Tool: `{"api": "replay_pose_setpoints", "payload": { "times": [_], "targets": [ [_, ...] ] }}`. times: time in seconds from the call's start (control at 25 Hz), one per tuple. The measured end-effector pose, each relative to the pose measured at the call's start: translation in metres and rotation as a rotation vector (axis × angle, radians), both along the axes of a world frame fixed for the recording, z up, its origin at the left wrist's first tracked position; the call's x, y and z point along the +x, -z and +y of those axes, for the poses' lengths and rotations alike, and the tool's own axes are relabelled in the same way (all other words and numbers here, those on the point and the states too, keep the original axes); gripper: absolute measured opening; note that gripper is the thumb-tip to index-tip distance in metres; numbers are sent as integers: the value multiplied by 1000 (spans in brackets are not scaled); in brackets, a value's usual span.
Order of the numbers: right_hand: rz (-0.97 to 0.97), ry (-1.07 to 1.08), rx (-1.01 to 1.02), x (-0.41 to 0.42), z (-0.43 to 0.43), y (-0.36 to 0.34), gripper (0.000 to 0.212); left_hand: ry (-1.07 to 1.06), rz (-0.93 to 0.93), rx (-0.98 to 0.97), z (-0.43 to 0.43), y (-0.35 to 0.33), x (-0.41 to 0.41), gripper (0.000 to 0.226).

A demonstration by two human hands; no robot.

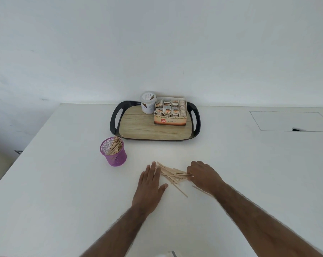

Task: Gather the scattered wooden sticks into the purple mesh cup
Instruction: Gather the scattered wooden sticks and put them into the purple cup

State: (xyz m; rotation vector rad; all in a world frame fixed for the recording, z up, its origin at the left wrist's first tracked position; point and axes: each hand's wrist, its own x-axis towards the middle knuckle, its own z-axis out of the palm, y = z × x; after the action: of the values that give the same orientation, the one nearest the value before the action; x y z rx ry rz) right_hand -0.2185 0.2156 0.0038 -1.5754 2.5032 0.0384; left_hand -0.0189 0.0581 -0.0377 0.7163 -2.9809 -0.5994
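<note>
A loose pile of thin wooden sticks lies on the white table, between my two hands. My left hand lies flat with straight fingers, its fingertips touching the pile's left side. My right hand is at the pile's right end with its fingers curled down onto the stick ends. A single stick lies partly under my right wrist. The purple mesh cup stands upright to the upper left of the pile, with several sticks leaning inside it.
A black-rimmed tray with a wood-pattern base sits at the table's back edge, holding a white jar and an open box of tea sachets. A rectangular hatch outline is at the far right. The table's left edge runs diagonally.
</note>
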Motion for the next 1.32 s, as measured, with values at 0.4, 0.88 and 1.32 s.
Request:
{"api": "replay_pose_setpoints", "payload": {
  "times": [0.4, 0.88, 1.32],
  "targets": [
    [-61, 37, -19, -5, -7, -2, 10, 124, 123, -12, -16, -2, -30, 36],
    [12, -49, 10, 16, -30, -3, 24, 69, 88, -262, -8, -15, -39, 25],
    [-277, 202, 4, 12, 20, -8, 77, 107, -38, -91, -18, 9, -2, 76]
  ]
}}
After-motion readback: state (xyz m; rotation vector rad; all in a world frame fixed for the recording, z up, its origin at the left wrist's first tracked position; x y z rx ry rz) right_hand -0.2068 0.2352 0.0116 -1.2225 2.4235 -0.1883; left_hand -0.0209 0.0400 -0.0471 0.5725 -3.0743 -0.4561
